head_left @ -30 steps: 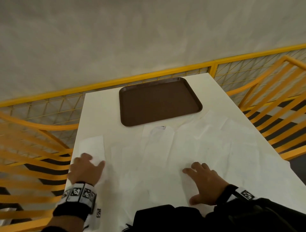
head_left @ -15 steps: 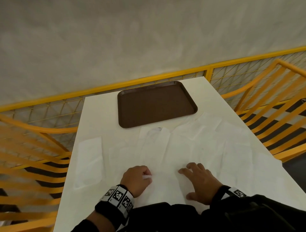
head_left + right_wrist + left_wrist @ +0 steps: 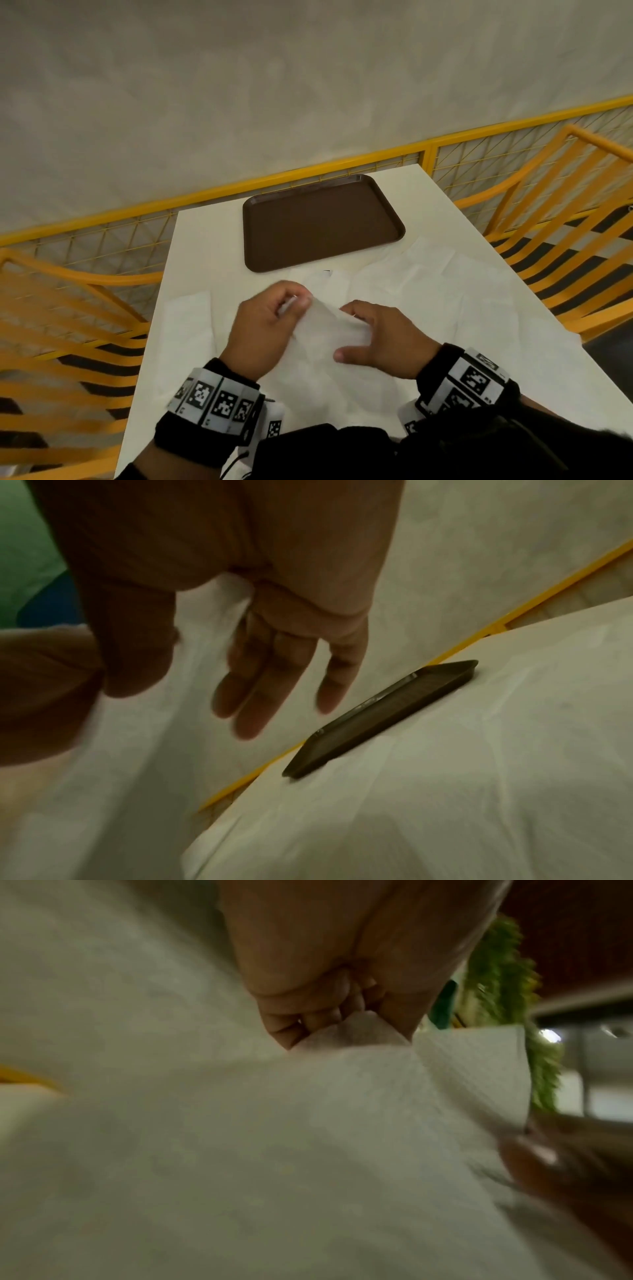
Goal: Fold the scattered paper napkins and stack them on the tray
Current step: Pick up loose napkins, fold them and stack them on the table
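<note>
Several white paper napkins lie unfolded and overlapping on the white table (image 3: 205, 233). My left hand (image 3: 301, 303) pinches the corner of the near middle napkin (image 3: 325, 329) and holds it raised off the table. The left wrist view shows that corner (image 3: 356, 1027) caught between the thumb and the curled fingers. My right hand (image 3: 342, 332) is spread just to the right, its straight fingers (image 3: 260, 696) against the same napkin's right side. The brown tray (image 3: 322, 222) sits bare at the far middle of the table, also in the right wrist view (image 3: 387, 715).
More napkins spread to the right (image 3: 445, 284), and one lies flat at the left edge (image 3: 186, 325). Yellow chairs (image 3: 565, 219) flank the table on both sides. A yellow railing (image 3: 308, 174) runs behind the table's far edge.
My left hand came from the left-edge napkin to the middle, pinched a napkin corner and lifted it. My right hand moved slightly forward onto that napkin.
</note>
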Available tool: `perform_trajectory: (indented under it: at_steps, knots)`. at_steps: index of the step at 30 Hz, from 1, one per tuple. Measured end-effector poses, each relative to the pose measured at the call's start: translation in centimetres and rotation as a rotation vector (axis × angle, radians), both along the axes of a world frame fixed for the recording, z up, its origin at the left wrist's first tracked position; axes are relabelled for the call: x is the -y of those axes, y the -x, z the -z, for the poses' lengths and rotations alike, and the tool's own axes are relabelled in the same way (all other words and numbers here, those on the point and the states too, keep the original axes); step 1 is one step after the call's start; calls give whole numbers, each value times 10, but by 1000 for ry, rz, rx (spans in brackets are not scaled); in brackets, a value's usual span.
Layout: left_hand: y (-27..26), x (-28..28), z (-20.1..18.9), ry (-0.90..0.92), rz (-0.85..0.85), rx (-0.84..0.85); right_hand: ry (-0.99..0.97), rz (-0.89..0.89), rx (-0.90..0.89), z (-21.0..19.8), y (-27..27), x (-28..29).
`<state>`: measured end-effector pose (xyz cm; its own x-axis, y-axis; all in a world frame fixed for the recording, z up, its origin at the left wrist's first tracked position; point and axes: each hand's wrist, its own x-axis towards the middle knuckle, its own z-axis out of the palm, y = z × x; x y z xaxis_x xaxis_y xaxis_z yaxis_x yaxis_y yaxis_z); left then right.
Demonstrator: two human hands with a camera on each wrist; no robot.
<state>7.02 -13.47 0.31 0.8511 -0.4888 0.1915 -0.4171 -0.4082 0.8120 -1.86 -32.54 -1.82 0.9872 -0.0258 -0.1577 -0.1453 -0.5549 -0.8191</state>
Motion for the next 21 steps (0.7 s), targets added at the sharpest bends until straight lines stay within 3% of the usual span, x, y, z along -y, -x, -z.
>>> perform_trajectory:
  at_steps: [3, 7, 11, 14, 17, 19, 21]
  knots:
    - [-13, -12, -13, 114, -149, -134, -86, 66, -37, -7, 0, 14]
    - [-18, -29, -26, 73, -50, -395, -162, 162, 3, -19, 2, 31]
    - [-16, -34, -29, 85, -26, -375, -99, 71, 114, -31, 4, 35]
    - [-14, -33, -29, 108, -26, -349, -313, -162, 42, -36, 8, 36]
    - [-10, -31, -32, 81, 43, -297, -462, -216, -41, -33, 6, 31]
    - [-7, -28, -35, 85, 111, -300, -323, -164, -23, -29, 1, 21]
    - [-6, -24, -38, 64, 157, -258, -59, -169, 25, -23, -7, 12]
